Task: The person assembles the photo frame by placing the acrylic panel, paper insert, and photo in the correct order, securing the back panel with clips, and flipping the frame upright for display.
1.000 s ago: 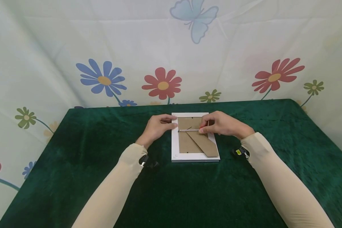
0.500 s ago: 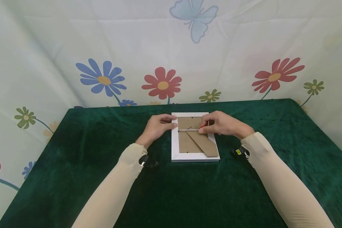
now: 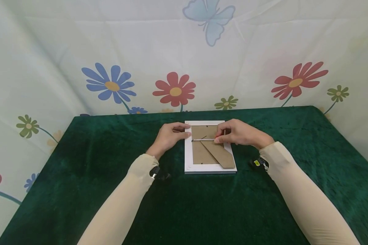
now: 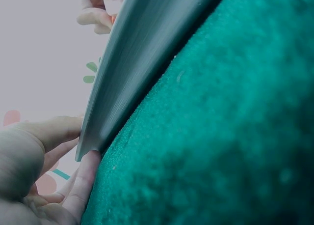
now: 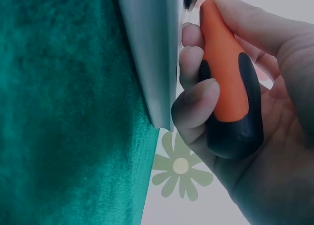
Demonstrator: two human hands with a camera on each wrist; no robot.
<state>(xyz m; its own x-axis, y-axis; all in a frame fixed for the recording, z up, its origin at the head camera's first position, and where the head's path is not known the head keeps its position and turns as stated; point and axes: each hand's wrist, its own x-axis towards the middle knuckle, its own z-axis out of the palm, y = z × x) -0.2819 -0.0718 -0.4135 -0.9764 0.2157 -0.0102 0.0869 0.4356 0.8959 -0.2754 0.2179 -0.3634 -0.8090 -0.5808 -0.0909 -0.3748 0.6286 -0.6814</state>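
Observation:
A white picture frame lies face down, its brown backboard showing and a brown easel stand slanting across toward the near right corner. My left hand pinches the frame's left edge, thumb on top and a finger low at the side in the left wrist view. My right hand grips a screwdriver by its orange and black handle. Nearly flat over the backboard, the metal shaft points left, its tip at the inner left edge of the frame beside my left thumb.
Dark green plush cloth covers the table under the frame. Behind it hangs a pale backdrop printed with flowers and a butterfly. Small dark metal tabs sit along the backboard's edge. A black strap device is on each wrist.

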